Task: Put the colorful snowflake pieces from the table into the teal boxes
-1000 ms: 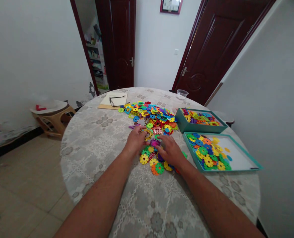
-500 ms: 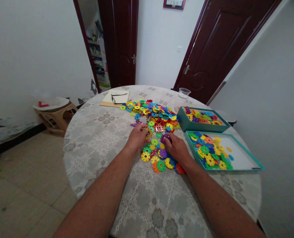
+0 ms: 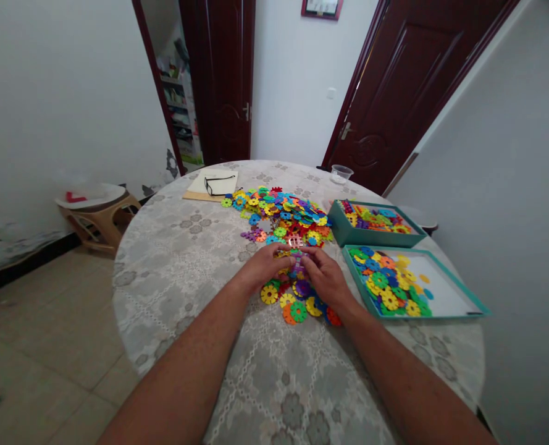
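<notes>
My left hand (image 3: pixel 267 267) and my right hand (image 3: pixel 324 275) meet over the loose plastic pieces at the table's middle. Between their fingertips is a purple notched building disc (image 3: pixel 298 264), which my right hand pinches. My left fingers are closed around a yellow notched disc (image 3: pixel 284 267), mostly covered by the fingers. A pink notched piece (image 3: pixel 295 241) lies just beyond my fingertips. Under and in front of the hands are loose discs, among them a green disc (image 3: pixel 298 311) and a yellow disc (image 3: pixel 269 293).
A heap of mixed discs (image 3: pixel 288 207) spreads behind my hands. To the right stand a teal box (image 3: pixel 348 232) full of pieces and its shallow lid (image 3: pixel 459 287) with more discs. Glasses (image 3: pixel 218 185) rest on a pad at the back left; a clear cup (image 3: pixel 341 173) stands at the back.
My hands have come together from apart. The left has moved right and the right slightly left, bringing the purple and yellow discs close to each other.
</notes>
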Available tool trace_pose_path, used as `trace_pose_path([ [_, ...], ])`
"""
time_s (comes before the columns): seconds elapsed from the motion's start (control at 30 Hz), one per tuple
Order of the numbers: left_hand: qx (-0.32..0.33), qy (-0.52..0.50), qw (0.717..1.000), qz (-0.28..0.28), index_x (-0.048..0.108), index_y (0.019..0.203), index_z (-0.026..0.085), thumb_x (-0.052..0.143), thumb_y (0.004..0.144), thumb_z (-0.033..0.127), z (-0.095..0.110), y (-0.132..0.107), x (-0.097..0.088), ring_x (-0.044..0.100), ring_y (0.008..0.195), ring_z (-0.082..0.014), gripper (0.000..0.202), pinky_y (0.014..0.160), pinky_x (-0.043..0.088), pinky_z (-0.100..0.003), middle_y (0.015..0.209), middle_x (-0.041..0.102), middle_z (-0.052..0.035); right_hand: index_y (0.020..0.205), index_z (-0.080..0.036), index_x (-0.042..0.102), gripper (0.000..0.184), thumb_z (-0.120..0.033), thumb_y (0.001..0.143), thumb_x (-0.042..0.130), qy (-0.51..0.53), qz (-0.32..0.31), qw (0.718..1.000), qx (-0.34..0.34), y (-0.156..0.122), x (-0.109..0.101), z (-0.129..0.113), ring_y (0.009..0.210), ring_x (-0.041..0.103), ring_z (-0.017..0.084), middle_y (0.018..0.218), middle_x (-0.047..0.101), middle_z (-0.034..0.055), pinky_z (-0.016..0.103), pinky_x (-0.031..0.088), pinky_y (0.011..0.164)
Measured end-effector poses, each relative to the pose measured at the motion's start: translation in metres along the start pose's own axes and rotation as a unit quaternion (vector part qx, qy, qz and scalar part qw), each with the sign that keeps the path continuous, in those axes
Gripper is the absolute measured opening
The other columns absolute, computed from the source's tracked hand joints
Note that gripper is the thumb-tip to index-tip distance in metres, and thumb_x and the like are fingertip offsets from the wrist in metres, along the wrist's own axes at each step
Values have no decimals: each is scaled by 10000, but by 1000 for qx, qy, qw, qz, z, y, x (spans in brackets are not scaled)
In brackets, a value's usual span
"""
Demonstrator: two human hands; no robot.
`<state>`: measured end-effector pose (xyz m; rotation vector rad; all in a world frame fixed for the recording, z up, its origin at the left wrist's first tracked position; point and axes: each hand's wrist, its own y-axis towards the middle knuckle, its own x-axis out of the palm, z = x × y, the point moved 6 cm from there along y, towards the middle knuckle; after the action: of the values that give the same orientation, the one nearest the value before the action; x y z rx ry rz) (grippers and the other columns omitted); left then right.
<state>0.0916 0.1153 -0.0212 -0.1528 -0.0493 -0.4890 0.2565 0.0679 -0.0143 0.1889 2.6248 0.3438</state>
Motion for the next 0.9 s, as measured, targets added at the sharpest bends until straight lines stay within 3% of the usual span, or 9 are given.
trace_pose_path([
  [0.07,0,9,999,-38,708,1158,194,853,741,317,-5,1,5,708,826,-200,458,660,616,-297,1002,730,-89,1326,-247,677,398,-407,990,537,-15,-31,999,-21,-1,7,-5,884,682,198,1087,752,47,329,554,818],
  [0.17,0,14,1000,-22,711,1168,198,802,772,259,-10,5,4,662,614,-141,411,582,588,-277,894,727,-57,1396,-255,640,437,-328,987,504,-52,-40,997,-46,1,6,-10,1026,686,214,1248,724,69,370,551,943],
  [0.27,3,-5,999,46,696,1158,204,731,784,187,-9,8,-5,621,567,-115,376,543,570,-252,875,708,-42,1371,-238,650,433,-256,978,468,-108,2,989,-99,6,-7,-12,1202,637,242,1326,684,101,438,499,1078],
  [0.4,14,-30,986,164,673,1160,215,656,752,119,1,6,-22,661,768,-151,419,578,585,-226,1044,693,-79,1370,-212,645,466,-169,945,459,-193,5,969,-152,13,-11,-1,1318,565,255,1371,643,135,482,429,1169],
  [0.53,22,-51,979,197,647,1196,226,597,756,124,5,5,-29,659,910,-194,455,585,587,-228,1117,660,-101,1435,-168,581,498,-189,947,483,-263,-24,955,-135,22,-3,18,1373,520,268,1443,588,168,480,419,1174],
  [0.67,22,-64,977,202,630,1240,239,582,746,129,4,5,-29,647,911,-191,509,583,586,-230,1163,645,-106,1484,-121,510,512,-267,993,498,-332,-53,937,-96,39,9,19,1332,552,286,1439,592,207,447,441,1119],
  [0.8,13,-68,979,194,642,1213,231,606,726,136,2,7,-29,648,879,-183,497,585,583,-227,1151,649,-107,1369,-134,583,419,-373,1036,493,-384,-29,922,-31,59,16,11,1160,646,289,1263,685,207,401,477,993],
  [0.9,7,-78,979,188,643,1200,226,600,715,126,-2,9,-31,640,842,-167,497,596,585,-230,1122,655,-104,1256,-159,631,337,-356,989,574,-378,6,926,8,68,20,11,1038,674,268,1142,718,172,356,483,893],
])
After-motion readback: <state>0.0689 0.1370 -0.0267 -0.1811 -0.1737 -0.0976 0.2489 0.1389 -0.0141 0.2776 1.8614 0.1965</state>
